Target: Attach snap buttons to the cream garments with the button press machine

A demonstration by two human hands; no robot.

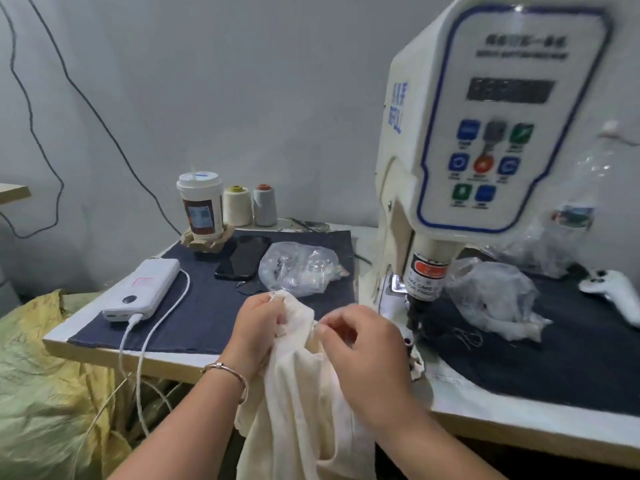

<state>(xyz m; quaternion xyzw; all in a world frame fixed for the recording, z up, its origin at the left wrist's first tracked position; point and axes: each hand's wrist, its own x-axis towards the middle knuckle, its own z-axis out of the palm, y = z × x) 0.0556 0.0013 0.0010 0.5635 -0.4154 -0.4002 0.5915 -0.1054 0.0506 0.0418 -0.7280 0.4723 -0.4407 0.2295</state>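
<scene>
A cream garment (298, 403) hangs over the table's front edge, its top bunched between both hands. My left hand (258, 327) grips the upper edge of the fabric with curled fingers. My right hand (360, 344) pinches the fabric edge just to the right, fingertips close to the left hand. The white button press machine (485, 140) stands to the right, its pressing head (424, 278) a short way right of my right hand. A clear bag of snap buttons (298, 268) lies on the dark mat behind my hands.
On the dark mat (207, 306) lie a white power bank (142, 289) with cable, a black phone (244, 258), a paper cup (202, 209) and two thread cones (251, 204). Crumpled plastic (491, 296) and a white handle (613, 289) sit right of the press. A yellow-green sack (45, 393) fills the lower left.
</scene>
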